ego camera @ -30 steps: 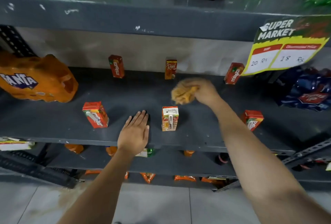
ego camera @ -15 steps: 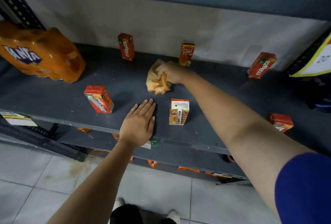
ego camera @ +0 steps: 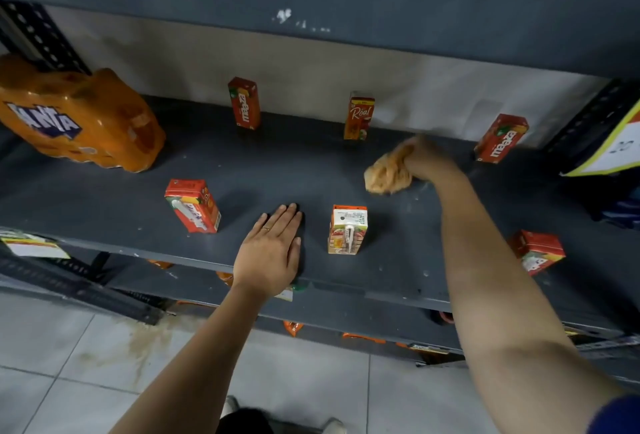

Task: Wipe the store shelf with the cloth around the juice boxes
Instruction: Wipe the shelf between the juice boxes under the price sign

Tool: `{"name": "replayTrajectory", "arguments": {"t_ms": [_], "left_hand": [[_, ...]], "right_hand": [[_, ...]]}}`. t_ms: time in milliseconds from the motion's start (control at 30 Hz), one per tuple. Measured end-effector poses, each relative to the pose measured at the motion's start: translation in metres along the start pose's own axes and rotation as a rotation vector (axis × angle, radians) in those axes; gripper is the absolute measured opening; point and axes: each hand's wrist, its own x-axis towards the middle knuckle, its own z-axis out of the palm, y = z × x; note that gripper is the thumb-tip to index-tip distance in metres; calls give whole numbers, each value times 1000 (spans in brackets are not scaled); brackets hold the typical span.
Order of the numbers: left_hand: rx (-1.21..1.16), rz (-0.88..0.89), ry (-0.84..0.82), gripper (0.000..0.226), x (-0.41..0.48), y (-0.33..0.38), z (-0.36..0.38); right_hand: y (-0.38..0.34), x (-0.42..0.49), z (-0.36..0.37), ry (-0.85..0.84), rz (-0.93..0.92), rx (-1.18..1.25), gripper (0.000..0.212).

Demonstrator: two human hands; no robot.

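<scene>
The dark grey store shelf (ego camera: 284,170) runs across a pale back wall above a tiled floor. Taking the white-topped juice box (ego camera: 347,229) near the front edge as landmark: far to its left lies a shrink-wrapped Fanta pack (ego camera: 74,120), its bottles hidden under orange film; nearer left leans a red carton (ego camera: 192,205); just left, the left hand (ego camera: 270,253) lies flat and open, holding nothing. Behind stand a Maaza carton (ego camera: 244,103) and a Real carton (ego camera: 358,115), all sealed. Behind and right, the right hand (ego camera: 429,159) is clenched on the bunched orange cloth (ego camera: 388,173) pressed to the shelf. A wide sweep could topple the light cartons, likely the Real one.
</scene>
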Motion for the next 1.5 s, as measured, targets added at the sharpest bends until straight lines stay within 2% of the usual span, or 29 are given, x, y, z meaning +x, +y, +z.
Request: {"name": "replayTrajectory", "arguments": {"t_ms": [100, 233, 333, 467, 600, 700, 833, 900, 1067, 1133, 1233, 1333, 1433, 1500], "left_hand": [[-7, 1, 3, 56, 0, 0, 0], [-2, -2, -9, 53, 0, -1, 1], [7, -2, -9, 54, 0, -1, 1], [-3, -4, 11, 53, 1, 0, 2], [2, 6, 23, 53, 0, 0, 3], [-15, 7, 24, 54, 0, -1, 3], [-23, 8, 23, 53, 0, -2, 3], [-22, 9, 20, 52, 0, -2, 3], [-15, 7, 20, 53, 0, -3, 3], [-12, 6, 24, 55, 1, -2, 3], [-10, 5, 31, 55, 1, -1, 3], [1, 2, 29, 55, 0, -3, 5], [-4, 7, 40, 56, 1, -3, 5], [-5, 8, 41, 57, 0, -2, 5]], "right_hand": [[-23, 23, -7, 87, -62, -21, 29], [-30, 10, 20, -6, -98, -250, 37], [-23, -23, 35, 54, -81, -357, 34], [9, -100, 45, 78, -14, -369, 31], [21, -154, 29, -29, -27, -321, 41], [10, -110, -10, -42, 26, -157, 33], [-11, -20, -45, 200, 36, 44, 35], [-8, -1, -38, 224, 70, -10, 36], [17, 0, -3, 129, 30, -260, 36], [19, -15, 8, 82, 72, -286, 33], [32, -79, 26, 138, 114, -272, 27], [42, -169, 38, 128, 100, -311, 35], [42, -206, 34, 63, 42, -315, 46], [45, -197, 19, -42, 104, -283, 41]]}}
